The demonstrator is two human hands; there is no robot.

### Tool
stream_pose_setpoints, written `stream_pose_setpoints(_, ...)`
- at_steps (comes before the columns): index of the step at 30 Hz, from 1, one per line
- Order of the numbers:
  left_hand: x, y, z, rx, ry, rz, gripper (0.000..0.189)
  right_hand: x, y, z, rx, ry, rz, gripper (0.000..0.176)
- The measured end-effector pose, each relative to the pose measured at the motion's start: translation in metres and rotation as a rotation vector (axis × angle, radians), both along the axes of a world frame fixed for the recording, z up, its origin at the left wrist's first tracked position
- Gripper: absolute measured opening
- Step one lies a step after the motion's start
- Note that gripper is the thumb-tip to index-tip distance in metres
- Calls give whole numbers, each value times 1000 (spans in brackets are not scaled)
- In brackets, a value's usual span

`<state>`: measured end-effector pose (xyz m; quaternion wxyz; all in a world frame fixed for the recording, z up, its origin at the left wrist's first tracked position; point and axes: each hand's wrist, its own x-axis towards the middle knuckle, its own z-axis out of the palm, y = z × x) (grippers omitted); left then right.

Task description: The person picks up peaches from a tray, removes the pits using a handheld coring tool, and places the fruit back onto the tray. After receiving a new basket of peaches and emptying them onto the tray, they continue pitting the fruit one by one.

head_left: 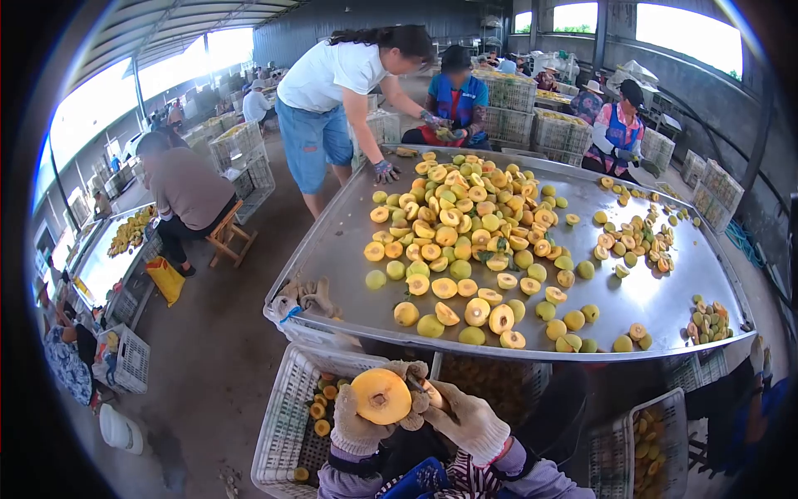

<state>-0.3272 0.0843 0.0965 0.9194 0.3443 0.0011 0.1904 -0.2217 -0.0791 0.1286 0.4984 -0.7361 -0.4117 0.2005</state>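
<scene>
My left hand (353, 426), in a pale work glove, is closed around a halved yellow peach (381, 397), its round cut face turned up toward me. My right hand (475, 426), gloved too, grips a short tool (433, 393) with a tan handle. The tool's dark end lies beside the fruit at my left fingertips; its exact kind is hard to make out. Both hands are over my lap, in front of the metal table (341, 287). Below and left of them stands a white plastic crate (283, 407) with some peach halves inside.
A large pile of whole and halved peaches (465, 216) covers the table's middle. Gloves (312, 295) lie at its left corner. Across the table a standing person (332, 79) leans over, beside seated workers. Another crate (611, 457) with fruit stands at my right.
</scene>
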Motion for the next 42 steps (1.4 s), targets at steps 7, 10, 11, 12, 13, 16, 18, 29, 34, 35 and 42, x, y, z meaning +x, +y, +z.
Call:
stream_pose_setpoints(7,20,-42,-2,61,-41,-85,96,11,-47,-6,-19,-37,-75,46)
stream_pose_setpoints(10,32,-54,-5,93,-22,-150,96,20,-68,-13,26,0,-84,46)
stream_pose_setpoints(11,35,-57,-10,71,-24,-165,93,20,-74,-6,29,66,-104,46)
stream_pose_setpoints(12,39,-61,-13,70,-22,-162,93,21,-78,-2,32,132,-124,46)
stream_pose_setpoints(13,43,-66,-14,84,32,-146,97,25,-83,-10,66,154,-129,46)
stream_pose_setpoints(16,56,-75,-13,102,56,-174,100,32,-96,-7,-23,171,-168,47)
stream_pose_setpoints(18,66,-82,-8,163,64,-175,99,41,-102,-24,20,188,-170,48)
stream_pose_setpoints(29,106,-106,-1,40,91,-304,88,73,-127,-35,-11,123,-284,49)
stream_pose_setpoints(34,123,-109,-6,19,135,-132,86,81,-129,-24,46,271,-357,43)
stream_pose_setpoints(35,130,-108,-3,60,135,-94,87,83,-129,-17,68,286,-371,39)
stream_pose_setpoints(42,135,-105,2,-12,255,-70,85,78,-122,13,-60,414,-244,34)
